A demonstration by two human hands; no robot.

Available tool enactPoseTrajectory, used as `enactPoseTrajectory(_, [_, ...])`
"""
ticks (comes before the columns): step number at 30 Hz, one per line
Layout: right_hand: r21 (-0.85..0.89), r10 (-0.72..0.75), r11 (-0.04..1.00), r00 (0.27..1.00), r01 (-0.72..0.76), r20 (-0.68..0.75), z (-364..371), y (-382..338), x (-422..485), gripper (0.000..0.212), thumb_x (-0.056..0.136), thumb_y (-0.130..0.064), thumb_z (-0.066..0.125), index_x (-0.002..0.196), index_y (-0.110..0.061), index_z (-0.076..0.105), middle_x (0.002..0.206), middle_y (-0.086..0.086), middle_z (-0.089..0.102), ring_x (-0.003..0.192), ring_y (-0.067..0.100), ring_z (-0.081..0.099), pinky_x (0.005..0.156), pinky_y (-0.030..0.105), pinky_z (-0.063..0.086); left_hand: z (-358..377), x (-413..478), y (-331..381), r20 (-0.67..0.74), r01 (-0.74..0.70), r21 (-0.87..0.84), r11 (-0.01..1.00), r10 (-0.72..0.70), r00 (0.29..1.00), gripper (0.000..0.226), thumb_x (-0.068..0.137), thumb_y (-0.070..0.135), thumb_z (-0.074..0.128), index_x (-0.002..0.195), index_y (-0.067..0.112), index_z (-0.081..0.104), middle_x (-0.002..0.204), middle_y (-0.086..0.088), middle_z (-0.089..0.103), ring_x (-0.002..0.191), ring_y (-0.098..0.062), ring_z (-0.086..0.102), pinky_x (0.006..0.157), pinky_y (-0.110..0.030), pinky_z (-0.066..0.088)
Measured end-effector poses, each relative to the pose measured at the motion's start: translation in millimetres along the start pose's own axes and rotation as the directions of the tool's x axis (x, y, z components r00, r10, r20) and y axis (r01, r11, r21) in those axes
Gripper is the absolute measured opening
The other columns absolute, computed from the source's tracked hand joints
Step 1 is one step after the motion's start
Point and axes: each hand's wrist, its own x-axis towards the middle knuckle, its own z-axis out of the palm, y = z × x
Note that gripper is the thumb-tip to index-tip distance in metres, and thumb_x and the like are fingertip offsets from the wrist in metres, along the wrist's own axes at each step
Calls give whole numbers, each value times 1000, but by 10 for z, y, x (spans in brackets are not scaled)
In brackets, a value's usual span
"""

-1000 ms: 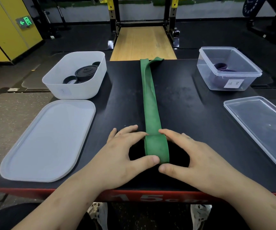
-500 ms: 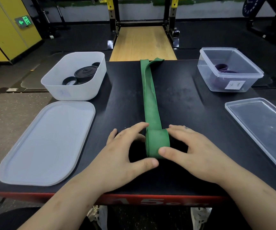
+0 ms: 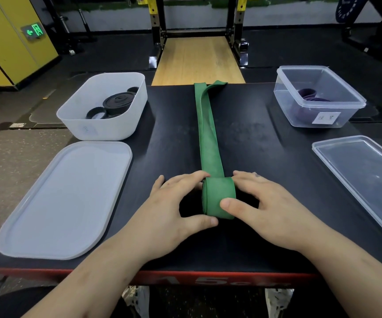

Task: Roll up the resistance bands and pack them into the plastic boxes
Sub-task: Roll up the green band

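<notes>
Black table (image 3: 265, 145), white lid (image 3: 64, 203) near left, clear lid (image 3: 364, 180) right. White box (image 3: 107, 127) far left holds black rolled bands (image 3: 116, 102), clear box (image 3: 286, 104) far right holds purple band (image 3: 307, 92). Green band (image 3: 208, 143) runs down mid-table, near end rolled; left hand (image 3: 169, 210) and right hand (image 3: 270, 207) both curled round the roll, thumbs and fingers pinching it

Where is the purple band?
In the head view, the purple band lies inside the clear box at the black table's far right corner, just beyond the clear lid.

We lose the clear lid (image 3: 364, 180) past the right edge, and the label (image 3: 326, 117) on the clear box (image 3: 300, 67) is too small for us to read.
</notes>
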Motion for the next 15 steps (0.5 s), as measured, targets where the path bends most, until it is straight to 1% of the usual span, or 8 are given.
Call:
enactPoseTrajectory(2, [-4,-1,1000,1000,1,10,-1,-8,-16,73,78,-81,42,137,-43,63,140,-32,48,142,-24,19,121,12,7,-5,-26,11,3,-6,-1,1000,6,1000,74,81,51,79,144,49,41,135,37,47,139,19,24,128,-36,-3])
enactPoseTrajectory(4, [2,-2,1000,1000,2,30,-7,-24,-44,69,78,-81,42,134,-46,64,146,-27,50,144,-20,20,126,19,9,-6,-75,24,-1,-11,-1,1000,11,1000,70,80,51,79,139,53,41,132,41,45,137,22,24,128,-33,-3])
enactPoseTrajectory(6, [2,-9,1000,998,9,54,-1,-46,-95,60,79,-81,42,126,-52,64,144,-28,53,144,-19,22,128,25,11,-3,-138,38,-2,-15,-7,1000,15,1000,71,79,52,80,140,53,42,132,42,46,137,22,24,128,-33,-2])
enactPoseTrajectory(9, [8,-19,1000,996,18,86,0,-75,-209,39,79,-82,43,110,-63,59,136,-33,54,143,-18,25,127,30,18,13,-247,60,9,-28,-5,1000,28,1000,73,78,56,79,143,46,46,135,36,50,143,14,25,128,-37,0])
enactPoseTrajectory(10, [20,-21,1000,995,19,98,-1,-91,-249,32,80,-81,44,104,-66,59,133,-34,54,143,-18,26,126,32,21,19,-287,70,20,-32,0,999,32,999,72,78,57,78,143,45,47,135,36,50,144,13,24,128,-37,-1])
enactPoseTrajectory(13, [41,-47,998,987,41,152,-10,-149,-360,15,84,-77,46,94,-77,58,125,-40,54,141,-17,29,125,31,22,31,-405,104,40,-40,16,999,39,998,68,77,58,79,138,48,48,133,48,39,143,17,19,126,-28,-6])
enactPoseTrajectory(14, [45,-55,998,985,48,164,-16,-160,-390,14,85,-76,46,92,-77,58,124,-43,53,141,-17,29,125,31,20,32,-437,123,51,-40,19,999,39,998,67,76,59,79,134,52,47,133,52,33,142,20,16,124,-23,-8])
enactPoseTrajectory(15, [50,-55,998,983,47,175,-19,-163,-419,17,85,-76,46,93,-73,61,123,-44,53,141,-17,29,126,31,18,31,-466,145,64,-43,20,999,41,997,65,76,59,80,131,56,46,132,55,30,141,23,14,121,-18,-9])
